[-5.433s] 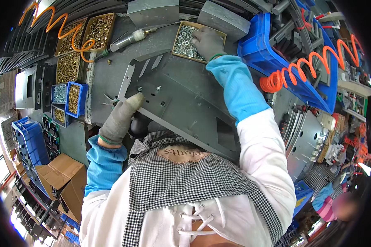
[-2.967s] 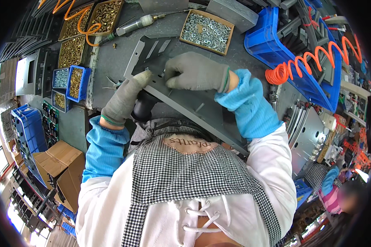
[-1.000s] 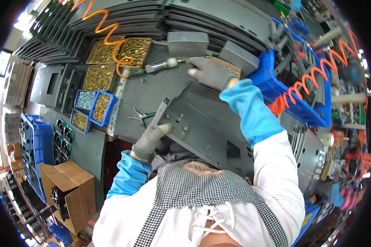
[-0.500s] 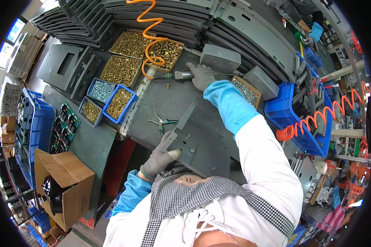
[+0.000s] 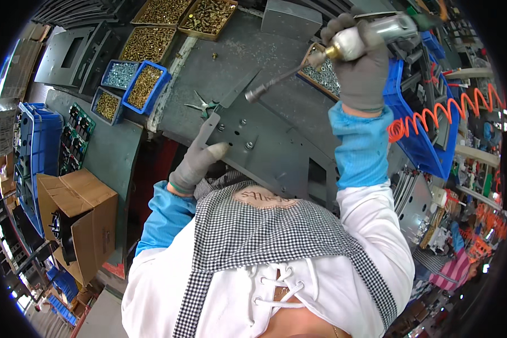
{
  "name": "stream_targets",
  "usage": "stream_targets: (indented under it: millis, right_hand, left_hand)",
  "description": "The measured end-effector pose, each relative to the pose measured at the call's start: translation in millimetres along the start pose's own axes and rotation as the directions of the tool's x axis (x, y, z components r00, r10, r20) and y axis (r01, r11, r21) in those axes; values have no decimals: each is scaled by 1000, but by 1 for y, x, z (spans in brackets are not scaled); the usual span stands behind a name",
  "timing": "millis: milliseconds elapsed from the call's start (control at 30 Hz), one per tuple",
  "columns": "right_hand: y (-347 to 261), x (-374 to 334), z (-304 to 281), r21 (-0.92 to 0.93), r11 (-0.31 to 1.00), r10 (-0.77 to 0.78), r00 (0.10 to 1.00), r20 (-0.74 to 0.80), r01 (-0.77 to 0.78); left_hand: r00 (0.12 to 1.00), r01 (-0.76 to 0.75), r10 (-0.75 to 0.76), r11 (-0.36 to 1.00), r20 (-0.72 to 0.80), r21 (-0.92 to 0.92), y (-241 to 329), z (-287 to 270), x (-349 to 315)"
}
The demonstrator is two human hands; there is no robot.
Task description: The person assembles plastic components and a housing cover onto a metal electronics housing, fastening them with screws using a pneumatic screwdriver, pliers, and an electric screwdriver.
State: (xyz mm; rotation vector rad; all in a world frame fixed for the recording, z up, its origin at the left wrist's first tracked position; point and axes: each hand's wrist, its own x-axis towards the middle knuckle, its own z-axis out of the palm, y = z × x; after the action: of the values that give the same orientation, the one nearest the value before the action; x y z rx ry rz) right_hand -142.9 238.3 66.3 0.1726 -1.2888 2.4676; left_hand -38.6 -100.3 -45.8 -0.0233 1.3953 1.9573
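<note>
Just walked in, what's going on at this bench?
A person in grey gloves has the left hand gripping a grey sheet-metal panel near one corner. The right hand holds up a power driver, its long shaft slanting toward the panel. Several bolts stand in the panel; the driver's tip is clear of them. Pliers lie on the workbench beside the panel.

One driver [image 5: 395, 29]; one pair of pliers [image 5: 206, 106]
</note>
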Motion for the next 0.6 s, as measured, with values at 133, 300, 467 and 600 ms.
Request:
stream_targets:
  millis: [133,300,467,600]
  right_hand:
    - [18,-38,-7,31,983,185,979,-90,-183]
    - [41,-59,7,0,981,190,967,-168,-192]
    - [62,-55,7,30,966,260,955,-141,-258]
    - [70,-53,16,13,944,329,935,-134,-330]
  left_hand:
    - [1000,-18,18,1000,4,-23,9,16,-10]
    - [999,-44,44,999,-16,7,21,33,-21]
    - [997,6,-6,1000,-75,-8,20,39,-30]
    - [991,28,-25,999,-133,22,12,36,-31]
